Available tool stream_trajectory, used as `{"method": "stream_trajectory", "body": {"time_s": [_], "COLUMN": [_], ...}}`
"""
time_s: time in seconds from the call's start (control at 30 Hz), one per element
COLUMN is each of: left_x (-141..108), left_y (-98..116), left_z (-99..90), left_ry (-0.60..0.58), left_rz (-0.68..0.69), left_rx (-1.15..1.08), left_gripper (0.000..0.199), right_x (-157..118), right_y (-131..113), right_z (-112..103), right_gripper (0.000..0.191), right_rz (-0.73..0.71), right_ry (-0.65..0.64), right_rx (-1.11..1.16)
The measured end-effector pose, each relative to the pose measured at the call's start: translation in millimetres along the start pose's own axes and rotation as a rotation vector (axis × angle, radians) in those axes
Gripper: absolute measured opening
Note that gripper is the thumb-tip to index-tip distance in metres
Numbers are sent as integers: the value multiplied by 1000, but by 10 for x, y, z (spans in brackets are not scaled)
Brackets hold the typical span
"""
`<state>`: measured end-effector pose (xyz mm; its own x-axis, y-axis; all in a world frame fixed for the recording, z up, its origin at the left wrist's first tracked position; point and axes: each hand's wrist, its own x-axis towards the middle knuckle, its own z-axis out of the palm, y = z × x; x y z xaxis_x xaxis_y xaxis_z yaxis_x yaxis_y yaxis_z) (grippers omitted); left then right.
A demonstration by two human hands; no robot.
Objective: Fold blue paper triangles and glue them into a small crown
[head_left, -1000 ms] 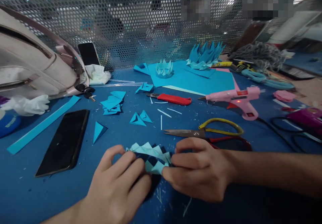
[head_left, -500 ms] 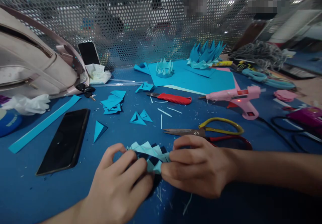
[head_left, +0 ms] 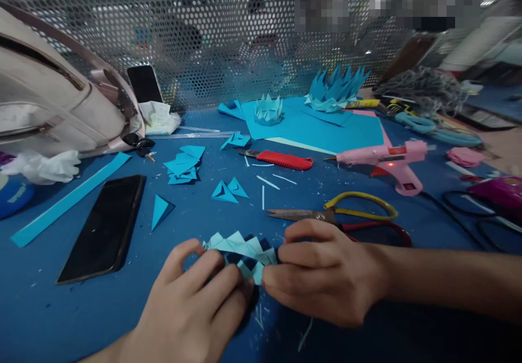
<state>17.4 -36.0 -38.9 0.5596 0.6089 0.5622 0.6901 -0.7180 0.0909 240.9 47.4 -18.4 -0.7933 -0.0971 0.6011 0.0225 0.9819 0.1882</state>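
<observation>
Between my two hands is a light-blue folded paper ring [head_left: 238, 246] with a zigzag edge, low over the blue table. My left hand [head_left: 199, 297] is closed on its left side, fingers curled. At the right end, my right hand [head_left: 318, 273] pinches the ring; its fingertips are partly hidden. Just beyond the right hand lie scissors [head_left: 302, 214] with one yellow and one red handle. Folded blue paper triangles [head_left: 224, 191] and a single triangle [head_left: 161, 211] rest farther off, near a pile of folded blue pieces [head_left: 184, 166].
A black phone [head_left: 101, 229] and a blue paper strip [head_left: 71, 198] lie at left, before a pale backpack [head_left: 53, 91]. A red cutter [head_left: 285, 160] and a pink glue gun [head_left: 379, 159] with its light lit lie beyond. Spiky paper crowns [head_left: 336, 91] stand on blue sheets [head_left: 285, 129].
Both hands keep their hold on the paper ring, with only a very slight shift. The whole view has moved a little; nothing else differs.
</observation>
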Motion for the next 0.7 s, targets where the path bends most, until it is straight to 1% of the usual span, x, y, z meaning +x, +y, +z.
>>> {"method": "stream_trajectory", "body": {"time_s": [0.2,0.33,0.4,0.5,0.57,0.6,0.63,0.7], "left_x": [-13,-2,6,12,13,12,11,9], "left_y": [6,9,9,5,1,0,-1,2], "left_z": [6,-19,-37,-53,-57,-58,-60,-68], "left_ry": [18,9,9,3,2,5,7,14], "left_rz": [10,7,15,28,40,43,47,63], "left_rx": [3,2,1,14,31,37,41,47], "left_gripper": [38,39,41,43,42,41,41,40], "right_x": [-1,15,41,92,119,125,126,106], "right_y": [0,8,17,73,160,221,290,445], "right_z": [13,-1,-43,-143,-207,-230,-245,-247], "right_gripper": [24,20,20,24,22,20,17,15], "right_rz": [0,-7,32,181,290,327,392,571], "right_ry": [1,82,108,69,18,-5,-54,-133], "right_rx": [3,52,88,169,207,203,182,59]}}
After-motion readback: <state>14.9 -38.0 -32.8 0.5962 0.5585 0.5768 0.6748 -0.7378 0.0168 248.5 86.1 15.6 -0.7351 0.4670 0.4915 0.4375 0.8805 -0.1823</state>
